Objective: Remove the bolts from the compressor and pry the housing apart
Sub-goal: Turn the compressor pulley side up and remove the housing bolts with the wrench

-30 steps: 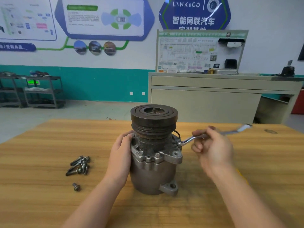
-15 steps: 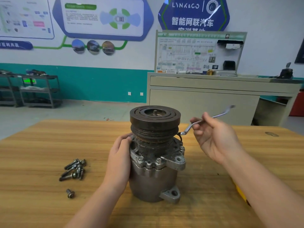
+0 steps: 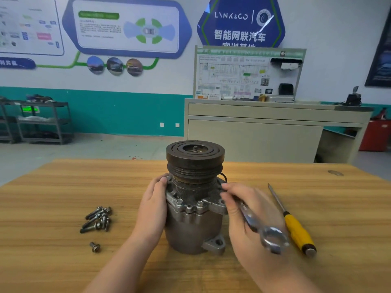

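On the wooden table (image 3: 53, 187), near its middle, the compressor (image 3: 193, 208) stands upright, with the dark pulley (image 3: 195, 157) on top and the grey housing (image 3: 190, 231) below. Two bolts (image 3: 189, 203) are visible in the front flange, between pulley and housing. A mounting ear (image 3: 214, 244) sticks out at the lower right of the housing, close to the table.

The left hand (image 3: 153, 210) lies flat against the left side of the compressor. Its fingers are straight and close together, and the fingertips touch the flange edge just under the pulley.

The right hand (image 3: 247, 216) is at the right side of the compressor, and its fingers are curled around the shaft of a wrench (image 3: 262, 227). The ring end of the wrench points toward the person and hangs over the table, a little blurred. The fingertips of this hand are at the right corner of the flange; I cannot tell if they pinch something there.

A screwdriver (image 3: 296, 227) with yellow handle lies on the table just beside the right hand, with its tip pointing away from the person.

Left of the compressor, well apart from it, a small pile of loose bolts (image 3: 97, 218) lies on the table. One single bolt (image 3: 94, 247) lies alone, a bit nearer to the person.

Behind the table a beige cabinet (image 3: 254, 136) stands on the floor, and a board with diagrams (image 3: 232, 77) stands on it.
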Demonstrator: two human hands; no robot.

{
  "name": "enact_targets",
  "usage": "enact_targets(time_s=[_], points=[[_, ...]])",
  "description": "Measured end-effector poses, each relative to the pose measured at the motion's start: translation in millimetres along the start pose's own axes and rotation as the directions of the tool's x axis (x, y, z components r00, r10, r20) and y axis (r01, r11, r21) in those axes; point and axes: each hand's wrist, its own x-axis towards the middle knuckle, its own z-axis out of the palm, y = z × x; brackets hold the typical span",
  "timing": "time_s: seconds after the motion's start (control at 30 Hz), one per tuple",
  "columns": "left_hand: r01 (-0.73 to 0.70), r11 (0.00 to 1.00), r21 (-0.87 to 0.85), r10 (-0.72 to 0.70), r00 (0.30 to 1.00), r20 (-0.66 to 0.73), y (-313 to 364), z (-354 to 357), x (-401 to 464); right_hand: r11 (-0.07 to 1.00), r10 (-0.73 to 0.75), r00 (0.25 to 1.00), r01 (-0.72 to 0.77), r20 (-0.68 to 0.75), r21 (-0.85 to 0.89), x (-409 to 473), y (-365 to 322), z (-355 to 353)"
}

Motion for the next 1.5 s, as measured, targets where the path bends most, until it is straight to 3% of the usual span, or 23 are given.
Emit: enact_targets(time_s=[0.1, 0.17, 0.27, 0.33, 0.4, 0.43, 0.5, 0.57, 0.67, 0.73, 0.8, 0.83, 0.9, 0.97, 1.07, 1.17, 1.27, 1.33, 1.4, 1.43, 1.5], points=[[0.004, 1.0, 0.007, -0.004, 1.0, 0.006, 1, 0, 0, 0.946, 0.241, 0.963, -0.206, -0.119, 0.249, -3, -3, 2], [0.007, 1.0, -0.006, -0.007, 1.0, -0.004, 0, 0, 0, 0.826, 0.455, 0.87, -0.333, -0.19, 0.455, -1, 1, 6], [0.001, 1.0, -0.011, -0.001, 1.0, -0.009, -1, -1, 1, 0.498, 0.777, 0.617, -0.48, -0.125, 0.722, 20, 20, 10], [0.0, 1.0, -0.023, -0.001, 1.0, -0.012, -2, 0, 2, 0.194, 0.885, 0.454, -0.57, 0.109, 0.798, 38, 41, 14], [-0.002, 1.0, -0.024, 0.002, 1.0, -0.012, -3, 0, 2, -0.1, 0.856, 0.308, -0.69, 0.416, 0.717, 55, 63, 21], [-0.003, 1.0, -0.02, 0.003, 1.0, -0.01, -3, 0, 2, -0.199, 0.8, 0.245, -0.754, 0.548, 0.626, 62, 70, 26], [0.004, 1.0, -0.021, -0.004, 1.0, -0.009, -3, 0, 3, -0.265, 0.665, 0.157, -0.864, 0.73, 0.428, 71, 81, 33], [0.008, 0.999, -0.035, -0.008, 1.0, -0.013, -5, 0, 3, -0.234, 0.564, 0.114, -0.928, 0.818, 0.291, 75, 87, 37], [0.002, 0.998, -0.06, -0.003, 1.0, -0.012, -4, 0, 5, -0.25, 0.527, 0.164, -0.908, 0.834, 0.336, 83, 87, 32], [0.0, 0.998, -0.057, -0.001, 1.0, -0.022, -4, 0, 5, -0.339, 0.584, 0.26, -0.782, 0.769, 0.522, 86, 82, 20], [-0.002, 0.999, -0.037, 0.001, 1.0, -0.025, -4, 0, 5, -0.279, 0.665, 0.387, -0.665, 0.639, 0.692, 81, 75, 5], [-0.007, 1.0, -0.025, 0.006, 1.0, -0.024, -4, 0, 5, -0.16, 0.7, 0.454, -0.652, 0.551, 0.741, 74, 71, -1], [-0.015, 1.0, -0.006, 0.015, 1.0, -0.021, -3, 0, 5, 0.187, 0.719, 0.607, -0.639, 0.339, 0.746, 58, 59, -8], [-0.025, 1.0, 0.006, 0.025, 0.999, -0.026, -3, 1, 5, 0.471, 0.624, 0.759, -0.556, 0.188, 0.684, 42, 45, -11], [-0.022, 1.0, 0.015, 0.022, 1.0, -0.016, -2, 1, 4, 0.736, 0.431, 0.896, -0.418, 0.108, 0.533, 25, 31, -12], [-0.017, 1.0, 0.016, 0.017, 1.0, 0.0, -2, 0, 4, 0.936, 0.201, 0.974, -0.223, 0.109, 0.272, 15, 23, -11], [-0.006, 1.0, 0.006, 0.006, 1.0, 0.007, -1, -1, 4, 0.991, 0.013, 0.995, -0.025, 0.094, 0.129, 7, 16, -5], [0.005, 1.0, 0.001, -0.005, 1.0, 0.006, 0, -1, 3, 0.985, 0.045, 0.998, -0.051, 0.038, 0.163, 5, 11, 0], [0.01, 1.0, 0.005, -0.01, 1.0, 0.009, 1, -1, 2, 0.916, 0.246, 0.967, -0.21, -0.064, 0.342, 7, 9, 2], [0.01, 1.0, 0.005, -0.01, 1.0, 0.01, 0, -1, 2, 0.83, 0.398, 0.91, -0.303, -0.115, 0.468, 8, 11, 4], [0.014, 1.0, -0.009, -0.014, 1.0, 0.005, 0, -1, 3, 0.525, 0.712, 0.696, -0.438, -0.095, 0.73, 16, 23, 6]])
